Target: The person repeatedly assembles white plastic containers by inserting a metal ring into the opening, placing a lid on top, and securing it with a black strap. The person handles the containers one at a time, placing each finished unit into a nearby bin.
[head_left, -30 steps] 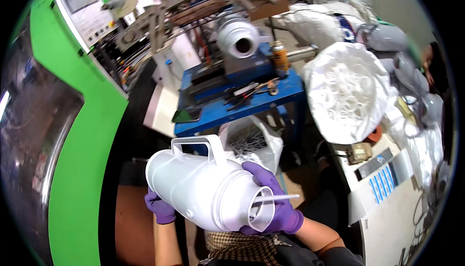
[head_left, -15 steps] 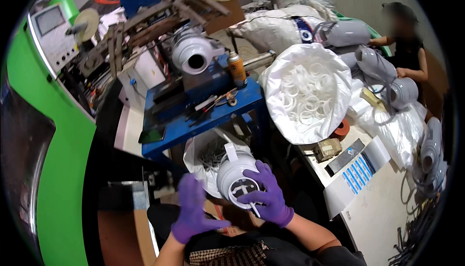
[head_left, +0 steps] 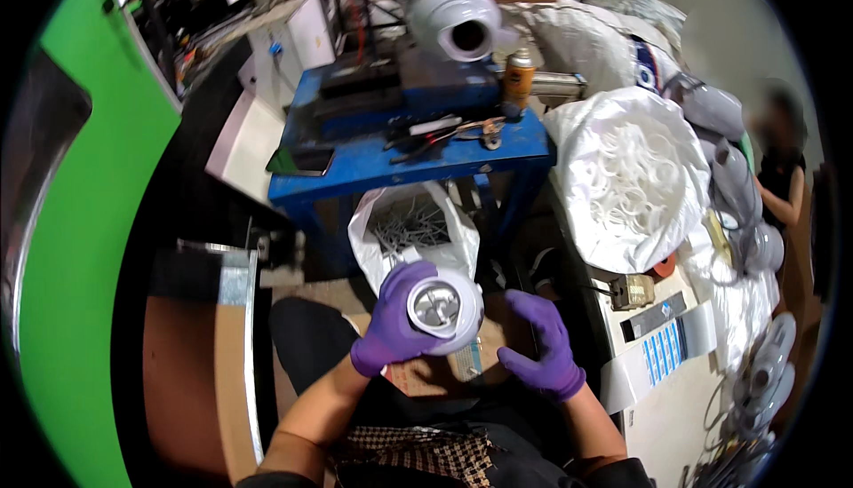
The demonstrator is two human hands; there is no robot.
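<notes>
My left hand (head_left: 400,319), in a purple glove, is closed round the side of a light grey plastic housing (head_left: 464,328). The housing's round mouth faces up and shows a spoked, silvery inside. Just right of it my right hand (head_left: 544,348), gloved in the same purple, has thumb and fingers spread with nothing between them. Behind the housing stands a white sack (head_left: 369,230) holding thin grey scraps (head_left: 413,226). A similar grey housing (head_left: 453,22) sits on the machine over the blue bench (head_left: 400,173).
Pliers (head_left: 435,140), a phone (head_left: 300,161) and an orange spray can (head_left: 518,84) lie or stand on the bench. Rightward are a white sack of rings (head_left: 631,177), a white table (head_left: 662,435) with a label sheet (head_left: 659,350), more housings (head_left: 733,177) and a person (head_left: 782,168).
The housing has passed from my right hand to my left. My right hand has let go and moved right. The view has turned, and the scraps in the sack are more exposed.
</notes>
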